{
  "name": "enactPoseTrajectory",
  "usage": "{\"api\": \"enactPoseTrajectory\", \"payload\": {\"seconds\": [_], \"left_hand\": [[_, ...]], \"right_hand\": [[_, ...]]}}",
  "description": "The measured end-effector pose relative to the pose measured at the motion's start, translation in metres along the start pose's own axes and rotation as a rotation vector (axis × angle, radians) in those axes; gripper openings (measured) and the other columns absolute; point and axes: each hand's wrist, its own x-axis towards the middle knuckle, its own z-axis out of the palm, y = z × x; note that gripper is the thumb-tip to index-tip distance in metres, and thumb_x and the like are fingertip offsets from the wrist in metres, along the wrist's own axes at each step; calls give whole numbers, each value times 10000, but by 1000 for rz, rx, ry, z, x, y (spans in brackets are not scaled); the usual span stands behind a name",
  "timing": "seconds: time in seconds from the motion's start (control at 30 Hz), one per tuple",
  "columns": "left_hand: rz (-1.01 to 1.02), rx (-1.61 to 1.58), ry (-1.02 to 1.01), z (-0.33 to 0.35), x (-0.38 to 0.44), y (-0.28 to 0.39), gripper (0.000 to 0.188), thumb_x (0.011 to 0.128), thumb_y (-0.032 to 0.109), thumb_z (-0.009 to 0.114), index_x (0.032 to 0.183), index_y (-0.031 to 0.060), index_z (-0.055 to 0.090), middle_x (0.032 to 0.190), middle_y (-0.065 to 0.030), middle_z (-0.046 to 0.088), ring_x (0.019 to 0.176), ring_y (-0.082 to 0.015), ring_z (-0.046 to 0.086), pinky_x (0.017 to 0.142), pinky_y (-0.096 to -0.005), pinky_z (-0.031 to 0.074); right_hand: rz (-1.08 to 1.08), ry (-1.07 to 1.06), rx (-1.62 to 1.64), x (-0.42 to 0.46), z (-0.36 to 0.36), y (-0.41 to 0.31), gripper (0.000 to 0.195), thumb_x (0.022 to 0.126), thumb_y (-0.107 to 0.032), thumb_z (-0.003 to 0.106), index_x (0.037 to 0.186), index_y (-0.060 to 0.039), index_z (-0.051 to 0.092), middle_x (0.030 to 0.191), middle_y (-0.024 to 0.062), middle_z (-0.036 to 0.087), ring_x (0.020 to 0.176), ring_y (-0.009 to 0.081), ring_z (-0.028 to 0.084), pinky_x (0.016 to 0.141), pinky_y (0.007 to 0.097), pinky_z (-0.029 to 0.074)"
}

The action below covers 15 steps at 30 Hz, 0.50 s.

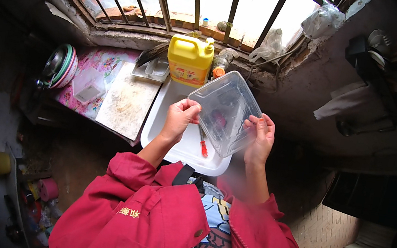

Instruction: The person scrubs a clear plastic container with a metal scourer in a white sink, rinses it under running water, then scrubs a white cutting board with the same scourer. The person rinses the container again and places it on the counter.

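Both of my hands hold a clear plastic container [228,109] tilted above a white sink basin [161,119]. My left hand [181,118] pinches its left corner, while my right hand [261,136] grips the right side with fingers at the rim. Through the see-through plastic a dark pink object shows blurred; I cannot tell what it is. A knife with a red handle [204,149] lies in the basin below, its upper part partly covered by the container.
Behind the basin stands a yellow detergent jug [189,60] beside a bottle with an orange cap [219,71]. A worn white board [129,101], a clear plastic box [88,87] and stacked bowls [61,64] sit on the left counter. Barred windows [195,3] rise behind; utensils hang on the right wall.
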Motion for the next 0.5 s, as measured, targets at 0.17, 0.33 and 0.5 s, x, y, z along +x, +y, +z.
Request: {"api": "enactPoseTrajectory", "payload": {"seconds": [0.17,0.33,0.5], "left_hand": [[-21,69,58,-2,1,-2,109,906,153,569,885,54,611,774,-15,591,654,-88,577,637,-250,516],[-3,72,62,-3,2,-10,108,906,152,569,890,51,602,770,-17,589,646,-94,576,610,-247,518],[12,60,57,-6,2,-16,92,905,136,563,903,50,595,778,-21,583,657,-100,581,618,-258,522]], "right_hand": [[38,-19,-7,1,-1,7,239,972,-118,547,1176,-39,451,990,130,650,817,201,644,799,347,532],[51,-18,3,3,-5,13,262,965,-129,568,1188,-36,466,999,127,667,818,185,659,813,325,541],[85,11,-26,2,-8,18,256,965,-133,568,1180,-38,469,998,127,664,815,183,658,810,324,542]]}}
